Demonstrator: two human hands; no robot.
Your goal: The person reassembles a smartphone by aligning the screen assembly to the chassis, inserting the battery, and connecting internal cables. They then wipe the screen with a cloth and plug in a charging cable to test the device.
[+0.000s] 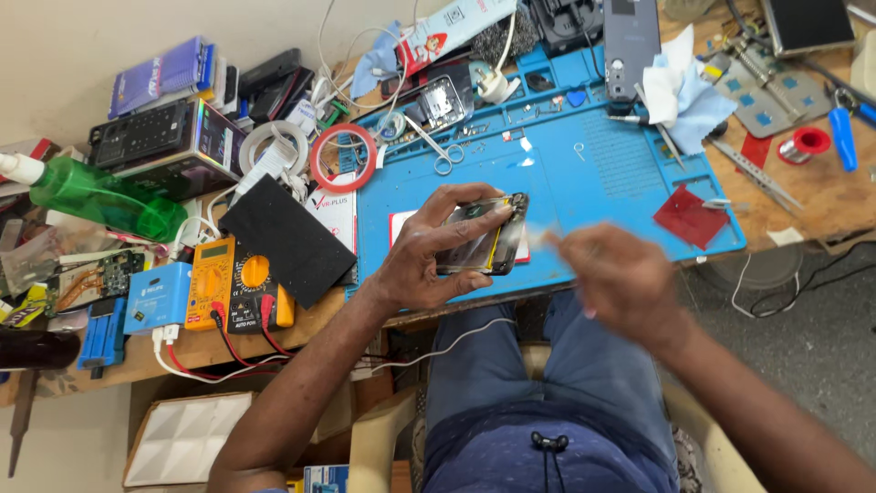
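My left hand (pixel 427 246) grips an opened phone (pixel 488 239) by its edges, holding it tilted just above the near edge of a blue work mat (pixel 584 173). The phone's inner parts and a yellowish strip along one side show. My right hand (pixel 616 274) is blurred with motion just right of the phone, fingers bunched together. Whether it holds anything small cannot be made out. A red-edged card lies under the phone on the mat.
Scissors (pixel 436 151), a red tape ring (pixel 343 157), tweezers (pixel 753 173) and a red square sheet (pixel 690 215) lie around the mat. A yellow multimeter (pixel 233 283), black pad (pixel 287 237), green spray bottle (pixel 100 199) and stacked boxes crowd the left side. My lap is below.
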